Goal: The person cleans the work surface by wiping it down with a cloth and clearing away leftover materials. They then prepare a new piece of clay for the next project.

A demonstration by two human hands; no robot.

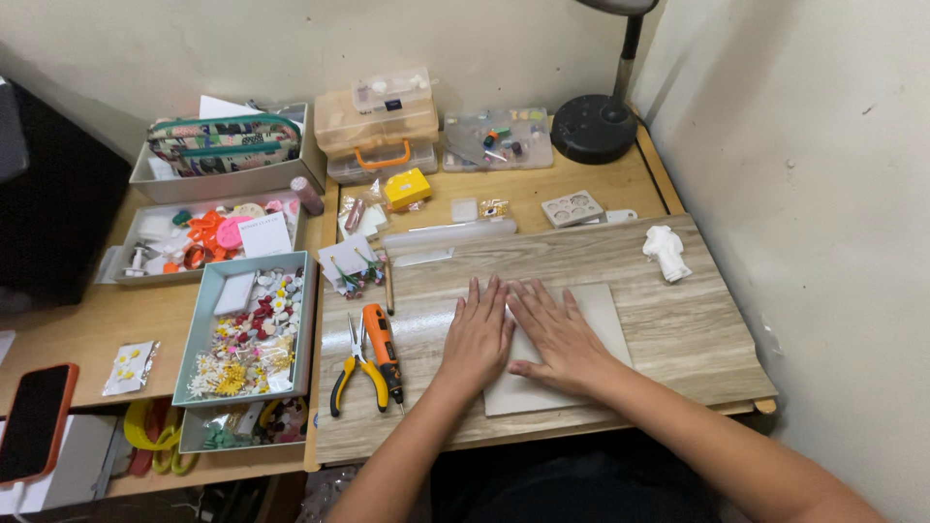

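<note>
My left hand [478, 334] and my right hand [554, 329] lie flat, palms down, side by side, fingers pointing away from me. The right hand rests on a pale grey square mat [605, 315] that lies on a wood-grain board [697, 329]. My left hand covers the mat's left edge and part of the board. Neither hand holds anything. Just left of my left hand lie an orange pen-shaped tool [383, 344] and yellow-handled pliers [355, 373].
A grey tray of small flowers and beads [248, 334] stands to the left, with more trays, a patterned pouch [225, 145] and clear organiser boxes [380, 126] behind. A white crumpled lump [666, 254], a black lamp base [593, 128] and an orange-cased phone [33, 421] are around.
</note>
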